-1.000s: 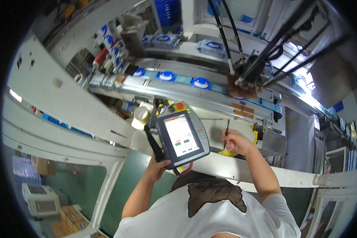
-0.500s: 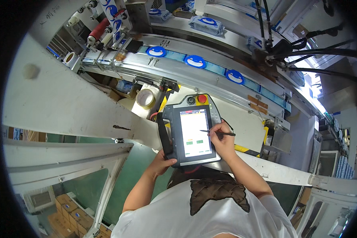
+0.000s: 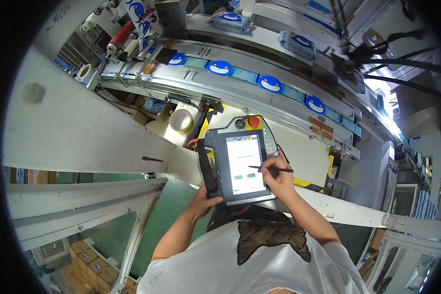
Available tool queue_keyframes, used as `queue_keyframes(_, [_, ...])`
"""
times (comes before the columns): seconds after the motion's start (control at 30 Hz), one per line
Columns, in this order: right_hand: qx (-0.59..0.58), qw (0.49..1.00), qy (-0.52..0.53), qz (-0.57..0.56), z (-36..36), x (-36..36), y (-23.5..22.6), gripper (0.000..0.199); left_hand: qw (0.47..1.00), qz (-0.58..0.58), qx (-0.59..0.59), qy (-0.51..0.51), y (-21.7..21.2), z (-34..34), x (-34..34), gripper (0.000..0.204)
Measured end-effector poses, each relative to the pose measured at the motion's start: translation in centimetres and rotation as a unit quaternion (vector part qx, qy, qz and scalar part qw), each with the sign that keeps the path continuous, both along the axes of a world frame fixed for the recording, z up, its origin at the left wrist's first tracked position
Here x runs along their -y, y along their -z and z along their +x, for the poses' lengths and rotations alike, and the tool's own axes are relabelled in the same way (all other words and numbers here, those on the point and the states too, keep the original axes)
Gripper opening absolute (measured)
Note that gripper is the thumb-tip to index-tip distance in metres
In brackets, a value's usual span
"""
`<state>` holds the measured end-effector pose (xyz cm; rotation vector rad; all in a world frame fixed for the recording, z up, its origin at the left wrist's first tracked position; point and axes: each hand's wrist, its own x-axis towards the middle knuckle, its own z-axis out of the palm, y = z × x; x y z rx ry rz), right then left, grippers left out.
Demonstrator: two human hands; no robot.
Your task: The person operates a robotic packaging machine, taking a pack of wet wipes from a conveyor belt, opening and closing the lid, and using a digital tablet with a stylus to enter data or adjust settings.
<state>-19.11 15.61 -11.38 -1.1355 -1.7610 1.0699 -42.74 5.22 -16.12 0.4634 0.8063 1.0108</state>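
A grey handheld control tablet [image 3: 242,159] with a lit screen and a red round button on top is held in front of my chest. My left hand [image 3: 204,202] grips its lower left corner from below. My right hand [image 3: 278,177] holds a thin black stylus [image 3: 270,169], its tip touching the middle of the screen above two green fields. Both forearms rise from my white shirt at the lower edge.
A conveyor [image 3: 240,85] carries blue packets with round blue lids [image 3: 219,67] across the back. White machine frame beams [image 3: 83,132] run on the left. A tape roll [image 3: 182,120] lies behind the tablet. Cardboard boxes [image 3: 90,272] are stacked low left.
My right hand came from beside the tablet onto the screen with the stylus. The view dropped and closed in on the tablet; the left hand keeps its grip.
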Motion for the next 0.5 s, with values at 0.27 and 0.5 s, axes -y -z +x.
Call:
queue_keyframes(0.27, [0.105, 0.991, -0.032, 0.072, -0.6, 0.5, -1.7, 0.007, 1.0, 0.003, -0.02, -0.007, 0.3, -0.2, 0.2, 0.074])
queue_keyframes(0.5, [0.099, 0.991, -0.029, 0.084, -1.0, 0.5, -1.9, 0.007, 1.0, 0.005, -0.022, -0.004, 0.4, -0.3, 0.3, 0.075])
